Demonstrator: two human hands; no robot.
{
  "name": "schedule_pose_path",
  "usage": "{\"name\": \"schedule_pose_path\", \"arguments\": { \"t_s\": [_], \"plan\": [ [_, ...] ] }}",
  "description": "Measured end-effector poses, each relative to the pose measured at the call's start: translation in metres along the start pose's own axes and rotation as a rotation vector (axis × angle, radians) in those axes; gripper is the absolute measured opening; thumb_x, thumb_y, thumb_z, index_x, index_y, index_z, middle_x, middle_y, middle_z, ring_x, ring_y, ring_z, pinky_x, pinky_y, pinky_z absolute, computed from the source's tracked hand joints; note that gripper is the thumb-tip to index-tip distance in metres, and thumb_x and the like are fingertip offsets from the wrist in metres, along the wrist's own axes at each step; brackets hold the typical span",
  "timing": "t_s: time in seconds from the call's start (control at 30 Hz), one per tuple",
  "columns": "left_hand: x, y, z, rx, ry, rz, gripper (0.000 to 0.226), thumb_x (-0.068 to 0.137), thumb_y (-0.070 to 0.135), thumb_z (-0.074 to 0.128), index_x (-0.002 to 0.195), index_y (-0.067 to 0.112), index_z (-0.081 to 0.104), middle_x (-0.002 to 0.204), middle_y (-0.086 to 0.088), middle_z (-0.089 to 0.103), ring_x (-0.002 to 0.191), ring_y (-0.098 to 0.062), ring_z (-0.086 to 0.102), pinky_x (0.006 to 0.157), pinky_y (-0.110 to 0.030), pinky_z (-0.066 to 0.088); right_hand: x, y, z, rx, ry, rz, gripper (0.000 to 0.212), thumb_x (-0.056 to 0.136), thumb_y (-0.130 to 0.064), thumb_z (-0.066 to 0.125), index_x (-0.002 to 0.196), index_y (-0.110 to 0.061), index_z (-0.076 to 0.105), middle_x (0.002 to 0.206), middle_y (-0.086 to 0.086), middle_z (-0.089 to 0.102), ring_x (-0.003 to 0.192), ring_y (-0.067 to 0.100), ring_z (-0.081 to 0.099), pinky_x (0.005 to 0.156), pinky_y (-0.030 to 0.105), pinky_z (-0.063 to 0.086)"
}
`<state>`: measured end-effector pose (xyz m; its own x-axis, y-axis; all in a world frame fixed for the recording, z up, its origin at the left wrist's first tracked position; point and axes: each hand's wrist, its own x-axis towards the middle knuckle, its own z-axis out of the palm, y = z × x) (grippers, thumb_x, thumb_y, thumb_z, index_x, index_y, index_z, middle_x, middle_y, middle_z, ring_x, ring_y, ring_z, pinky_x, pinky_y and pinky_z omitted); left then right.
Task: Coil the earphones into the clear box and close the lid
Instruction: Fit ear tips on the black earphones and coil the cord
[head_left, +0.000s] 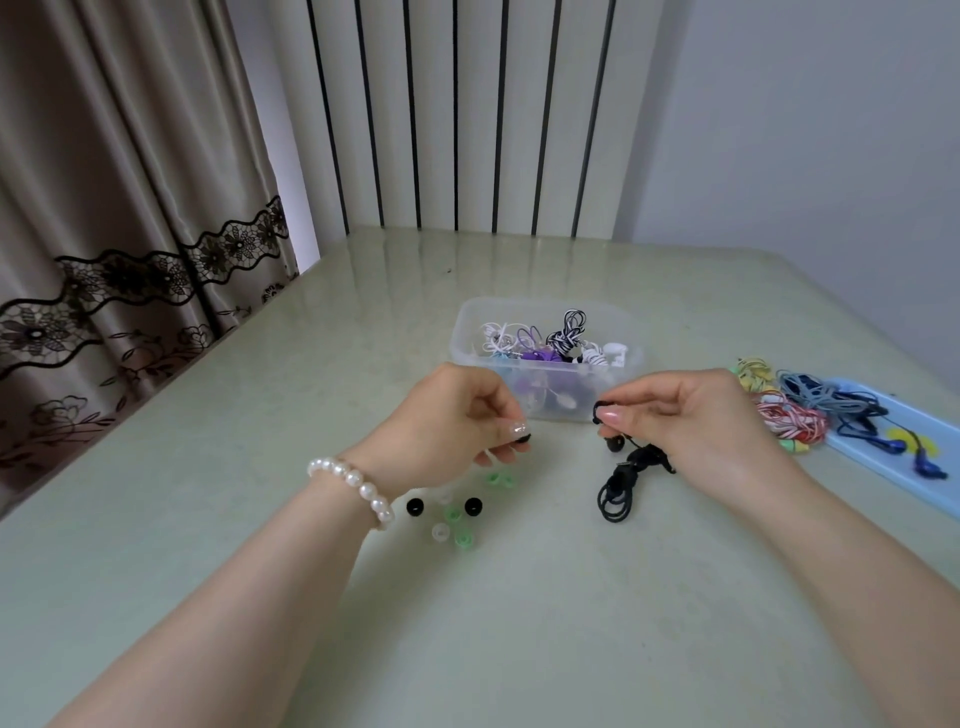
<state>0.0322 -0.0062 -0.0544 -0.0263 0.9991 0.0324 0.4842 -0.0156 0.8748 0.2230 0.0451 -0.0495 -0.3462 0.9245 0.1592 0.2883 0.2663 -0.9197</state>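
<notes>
The clear box (470, 332) stands open on the table beyond my hands, with several coiled earphones inside: white, purple and black-and-white striped. My right hand (696, 415) pinches one earbud of a pair of black earphones (621, 483); their coiled cord hangs down onto the table below the hand. My left hand (457, 421) pinches a small black ear tip (521, 439) between thumb and fingers, just in front of the box.
Loose ear tips (452, 514), black, green and clear, lie under my left wrist. At the right a light blue lid (883, 467) carries blue earphones (883, 415), with red-and-white (789, 421) and yellow earphones (753, 371) beside it. A curtain hangs at the left.
</notes>
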Motion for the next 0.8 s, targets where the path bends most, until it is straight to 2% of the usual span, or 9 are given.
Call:
{"name": "schedule_pose_path", "arguments": {
  "t_s": [0.13,0.2,0.3,0.5,0.6,0.67,0.8],
  "plan": [
    [-0.003,0.003,0.018,-0.453,0.065,-0.064,0.019,0.075,-0.014,0.064,0.073,0.004,0.058,0.071,-0.017,0.066,0.055,-0.012,0.066,0.053,-0.019,0.053,-0.003,-0.005,0.001,0.080,-0.052,-0.021,0.020,0.074,0.004,0.068,0.076,-0.015,0.070,0.057,-0.009,0.068,0.054,0.001,0.063,0.058,0.010,0.049],
    [-0.004,0.005,0.027,-0.654,0.040,-0.115,0.017,0.075,-0.016,0.060,0.074,0.000,0.062,0.067,-0.013,0.068,0.058,-0.015,0.068,0.056,-0.019,0.055,-0.003,-0.006,0.001,0.110,-0.064,-0.019,0.020,0.074,0.005,0.067,0.082,-0.013,0.069,0.056,-0.010,0.068,0.053,-0.001,0.063,0.057,0.008,0.048],
    [-0.003,0.007,0.034,-0.819,0.026,-0.174,0.016,0.076,-0.018,0.056,0.077,-0.005,0.064,0.065,-0.011,0.069,0.061,-0.017,0.069,0.062,-0.021,0.057,-0.004,-0.007,0.000,0.143,-0.082,0.003,0.020,0.075,0.004,0.065,0.081,-0.015,0.069,0.057,-0.010,0.068,0.056,-0.001,0.064,0.058,0.008,0.049],
    [-0.004,0.010,0.036,-0.917,0.042,-0.224,0.017,0.075,-0.018,0.056,0.079,-0.004,0.064,0.071,-0.013,0.071,0.062,-0.019,0.070,0.062,-0.023,0.057,-0.003,-0.006,-0.002,0.179,-0.089,0.023,0.015,0.074,0.001,0.067,0.077,-0.014,0.069,0.062,-0.004,0.071,0.059,0.003,0.064,0.061,0.011,0.049],
    [-0.004,0.010,0.037,-0.934,0.049,-0.245,0.016,0.074,-0.016,0.058,0.079,-0.003,0.066,0.071,-0.013,0.071,0.062,-0.018,0.070,0.061,-0.023,0.057,-0.004,-0.007,-0.002,0.168,-0.111,0.021,0.009,0.070,-0.009,0.070,0.078,-0.012,0.071,0.074,0.011,0.072,0.069,0.013,0.061,0.067,0.017,0.048],
    [-0.004,0.010,0.036,-0.945,0.049,-0.251,0.014,0.075,-0.015,0.058,0.082,-0.006,0.066,0.072,-0.013,0.071,0.063,-0.017,0.069,0.060,-0.021,0.057,-0.004,-0.006,-0.001,0.164,-0.120,0.012,0.017,0.063,-0.018,0.069,0.078,-0.011,0.072,0.080,0.016,0.072,0.072,0.015,0.060,0.071,0.021,0.047],
    [-0.004,0.010,0.037,-0.957,0.054,-0.256,0.013,0.076,-0.015,0.057,0.081,-0.006,0.066,0.070,-0.013,0.071,0.061,-0.016,0.069,0.060,-0.021,0.057,-0.002,-0.004,-0.001,0.189,-0.101,-0.010,0.007,0.066,-0.013,0.069,0.073,-0.014,0.071,0.066,-0.002,0.071,0.066,0.008,0.061,0.066,0.014,0.048]
  ]
}}
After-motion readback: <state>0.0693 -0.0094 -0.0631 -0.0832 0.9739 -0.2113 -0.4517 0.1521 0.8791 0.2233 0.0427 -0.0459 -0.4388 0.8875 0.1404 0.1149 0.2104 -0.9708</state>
